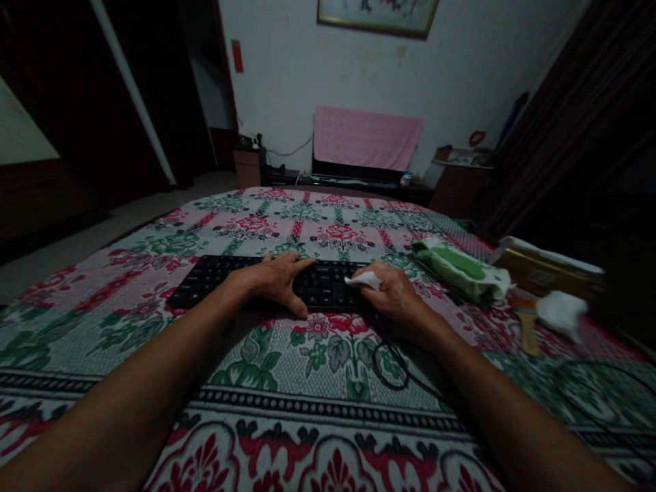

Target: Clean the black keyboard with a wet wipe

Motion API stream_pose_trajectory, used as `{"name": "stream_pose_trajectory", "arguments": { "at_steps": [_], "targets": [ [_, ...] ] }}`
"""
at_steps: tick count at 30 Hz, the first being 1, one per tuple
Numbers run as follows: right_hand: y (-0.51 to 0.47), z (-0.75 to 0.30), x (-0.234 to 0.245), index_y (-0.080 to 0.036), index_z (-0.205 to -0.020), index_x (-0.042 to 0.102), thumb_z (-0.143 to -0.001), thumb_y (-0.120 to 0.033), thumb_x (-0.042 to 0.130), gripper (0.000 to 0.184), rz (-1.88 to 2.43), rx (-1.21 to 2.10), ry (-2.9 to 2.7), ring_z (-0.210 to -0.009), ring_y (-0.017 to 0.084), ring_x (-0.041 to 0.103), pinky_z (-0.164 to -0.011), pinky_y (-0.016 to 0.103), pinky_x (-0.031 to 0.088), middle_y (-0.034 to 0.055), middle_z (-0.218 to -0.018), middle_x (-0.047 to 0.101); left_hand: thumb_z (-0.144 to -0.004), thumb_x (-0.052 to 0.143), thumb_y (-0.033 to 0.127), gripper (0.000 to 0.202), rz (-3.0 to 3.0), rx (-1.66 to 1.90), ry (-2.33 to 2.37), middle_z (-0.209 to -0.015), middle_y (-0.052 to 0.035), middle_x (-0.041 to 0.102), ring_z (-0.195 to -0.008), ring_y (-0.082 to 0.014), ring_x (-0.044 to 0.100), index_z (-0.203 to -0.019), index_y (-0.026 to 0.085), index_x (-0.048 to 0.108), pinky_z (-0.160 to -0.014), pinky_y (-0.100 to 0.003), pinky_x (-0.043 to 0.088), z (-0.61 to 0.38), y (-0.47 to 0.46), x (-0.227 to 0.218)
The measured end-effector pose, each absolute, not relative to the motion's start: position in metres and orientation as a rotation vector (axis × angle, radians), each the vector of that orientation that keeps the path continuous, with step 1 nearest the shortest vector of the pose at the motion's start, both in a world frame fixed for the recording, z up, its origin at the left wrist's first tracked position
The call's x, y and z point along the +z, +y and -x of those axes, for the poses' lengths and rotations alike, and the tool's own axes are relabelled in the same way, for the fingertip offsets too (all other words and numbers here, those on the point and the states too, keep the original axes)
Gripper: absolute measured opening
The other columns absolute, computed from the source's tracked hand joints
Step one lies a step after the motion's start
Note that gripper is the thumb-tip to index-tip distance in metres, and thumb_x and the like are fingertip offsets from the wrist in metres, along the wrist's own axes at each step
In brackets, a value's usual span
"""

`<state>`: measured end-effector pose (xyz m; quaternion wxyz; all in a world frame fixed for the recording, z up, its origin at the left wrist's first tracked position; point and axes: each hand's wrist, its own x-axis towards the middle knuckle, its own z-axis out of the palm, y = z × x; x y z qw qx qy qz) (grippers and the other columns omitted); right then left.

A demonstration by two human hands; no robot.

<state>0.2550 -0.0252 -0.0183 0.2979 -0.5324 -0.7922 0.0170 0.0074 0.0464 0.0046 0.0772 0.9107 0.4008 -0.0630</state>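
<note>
A black keyboard [215, 277] lies on a bed covered with a floral quilt [287, 369]. My left hand [274, 279] rests flat on the keyboard's middle, fingers stretched out and thumb near its front edge. My right hand [392, 292] is closed on a small white wipe [365, 279] and presses it against the keys at the keyboard's right end. The keyboard's black cable [392, 365] loops on the quilt below my right wrist.
A green and white pack of wipes [461, 270] lies right of the keyboard. Further right sit a flat box [543, 270], a white crumpled wad [561, 313] and a brush [527, 328]. A pink cloth [366, 137] covers a unit at the far wall.
</note>
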Motion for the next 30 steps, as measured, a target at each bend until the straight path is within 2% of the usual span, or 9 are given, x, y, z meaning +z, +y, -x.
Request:
{"name": "stream_pose_trajectory", "arguments": {
  "at_steps": [4, 12, 17, 24, 30],
  "targets": [
    [-0.018, -0.242, -0.021, -0.024, -0.091, 0.063, -0.075, -0.016, 0.050, 0.022, 1.349, -0.051, -2.271, -0.077, 0.016, 0.052, -0.071, 0.028, 0.037, 0.0031, -0.083, 0.059, -0.047, 0.056, 0.072, 0.111, -2.758, -0.106, 1.178, -0.145, -0.0125, 0.010, -0.129, -0.0369, 0.009, -0.138, 0.026, 0.012, -0.100, -0.056, 0.010, -0.018, 0.041, 0.001],
    [-0.014, -0.238, -0.020, -0.024, -0.092, 0.062, -0.077, -0.017, 0.047, 0.023, 1.505, -0.239, -2.340, -0.076, 0.017, 0.048, -0.070, 0.029, 0.031, 0.0047, -0.082, 0.056, -0.050, 0.052, 0.074, 0.107, -2.824, 0.006, 1.095, -0.141, -0.0151, 0.021, -0.125, -0.0359, 0.020, -0.137, 0.024, 0.018, -0.100, -0.055, 0.012, -0.028, 0.040, -0.010],
    [-0.016, -0.246, -0.020, -0.020, -0.087, 0.063, -0.075, -0.014, 0.046, 0.021, 1.625, -0.241, -2.282, -0.077, 0.017, 0.047, -0.069, 0.028, 0.031, 0.0056, -0.081, 0.056, -0.050, 0.053, 0.073, 0.105, -2.815, 0.003, 1.113, -0.141, -0.0147, 0.022, -0.125, -0.0359, 0.021, -0.137, 0.024, 0.019, -0.100, -0.055, 0.013, -0.028, 0.040, -0.009],
    [-0.017, -0.234, -0.023, -0.024, -0.094, 0.062, -0.078, -0.018, 0.046, 0.023, 1.486, -0.226, -2.330, -0.079, 0.017, 0.048, -0.072, 0.028, 0.031, 0.0041, -0.083, 0.056, -0.050, 0.053, 0.072, 0.105, -2.830, 0.035, 1.095, -0.140, -0.0146, 0.024, -0.125, -0.0360, 0.021, -0.137, 0.023, 0.019, -0.100, -0.054, 0.014, -0.027, 0.042, -0.012],
    [-0.017, -0.242, -0.021, -0.020, -0.089, 0.063, -0.075, -0.017, 0.046, 0.021, 1.630, -0.244, -2.299, -0.078, 0.017, 0.048, -0.071, 0.028, 0.032, 0.0058, -0.082, 0.058, -0.050, 0.051, 0.074, 0.109, -2.824, -0.001, 1.104, -0.141, -0.0169, 0.021, -0.125, -0.0362, 0.021, -0.138, 0.020, 0.018, -0.100, -0.053, 0.015, -0.028, 0.042, -0.011]
  ]
}}
